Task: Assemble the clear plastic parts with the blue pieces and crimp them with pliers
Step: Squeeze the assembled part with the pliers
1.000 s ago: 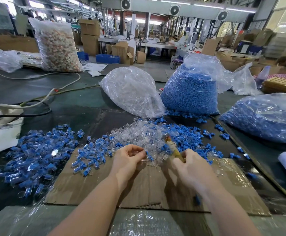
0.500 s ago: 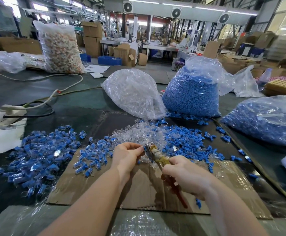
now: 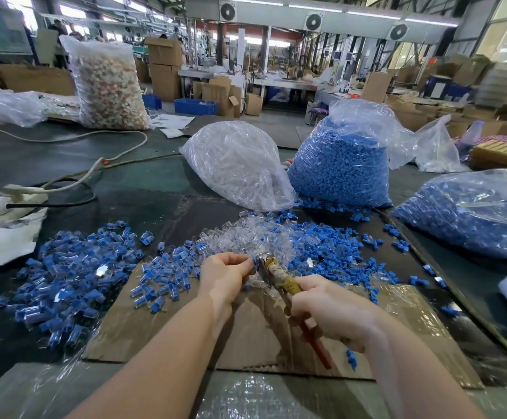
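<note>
My left hand [image 3: 226,275] pinches a small clear-and-blue part [image 3: 253,263] at its fingertips. My right hand [image 3: 327,309] grips the handles of worn pliers [image 3: 279,276], whose metal jaws sit against that part. Behind the hands lies a heap of loose clear plastic parts [image 3: 246,237], with loose blue pieces [image 3: 333,246] spread to its right. A large pile of assembled clear-and-blue parts [image 3: 65,273] covers the table at the left. All this happens over a cardboard sheet [image 3: 261,334].
A bag of clear parts [image 3: 237,164] and a bag of blue pieces [image 3: 340,167] stand behind the heaps. Another blue-filled bag [image 3: 469,210] lies at right. A power strip with cables [image 3: 25,192] sits at left. Crinkled plastic film [image 3: 246,397] covers the near table edge.
My right hand swung the pliers from upright to pointing left, and their jaws came onto the part held in my left hand. The left hand stayed nearly in place.
</note>
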Available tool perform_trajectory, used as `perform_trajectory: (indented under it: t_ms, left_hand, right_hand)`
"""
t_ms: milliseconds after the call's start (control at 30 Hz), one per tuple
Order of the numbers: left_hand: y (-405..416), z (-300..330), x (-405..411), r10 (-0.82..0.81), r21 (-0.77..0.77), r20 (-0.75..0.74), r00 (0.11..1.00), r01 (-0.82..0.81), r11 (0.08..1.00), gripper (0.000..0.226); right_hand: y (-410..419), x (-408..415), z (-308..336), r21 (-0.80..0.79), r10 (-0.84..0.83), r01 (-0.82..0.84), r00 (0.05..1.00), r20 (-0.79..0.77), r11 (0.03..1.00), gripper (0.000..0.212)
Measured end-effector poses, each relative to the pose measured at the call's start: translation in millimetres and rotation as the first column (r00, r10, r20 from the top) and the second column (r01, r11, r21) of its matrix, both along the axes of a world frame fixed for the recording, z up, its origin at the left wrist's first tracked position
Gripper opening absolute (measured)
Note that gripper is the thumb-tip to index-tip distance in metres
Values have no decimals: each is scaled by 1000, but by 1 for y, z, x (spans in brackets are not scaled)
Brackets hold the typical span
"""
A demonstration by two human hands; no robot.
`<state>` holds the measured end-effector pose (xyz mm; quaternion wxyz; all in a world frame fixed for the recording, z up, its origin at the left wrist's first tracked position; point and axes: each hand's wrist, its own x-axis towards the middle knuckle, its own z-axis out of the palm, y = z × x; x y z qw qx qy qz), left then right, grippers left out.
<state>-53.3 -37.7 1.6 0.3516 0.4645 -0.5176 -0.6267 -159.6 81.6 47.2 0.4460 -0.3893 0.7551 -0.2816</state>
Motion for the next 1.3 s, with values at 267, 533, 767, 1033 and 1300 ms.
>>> perform_trajectory:
  t_ms: [267, 533, 767, 1033, 1300]
  left_hand:
    - [4, 2, 2, 19, 16, 15, 1000, -20, 1000, 5]
    - [9, 5, -4, 26, -11, 18, 999, -26, 1000, 5]
    - [6, -1, -7, 41, 13, -37, 998, -40, 999, 6]
    - [-26, -12, 38, 410, -651, 502, 761, 21, 759, 11]
    - [-33, -23, 48, 470, -721, 572, 672, 139, 679, 24]
  right_hand:
    - [3, 5, 6, -18, 57, -58, 997, -53, 998, 8]
    - [2, 6, -1, -98, 46, -61, 987, -151, 993, 23]
    - [3, 3, -15, -222, -56, 19, 985, -161, 975, 13]
    - [9, -24, -41, -170, -256, 193, 666, -701, 966, 54]
    - [16, -39, -61, -95, -194, 221, 486, -852, 971, 68]
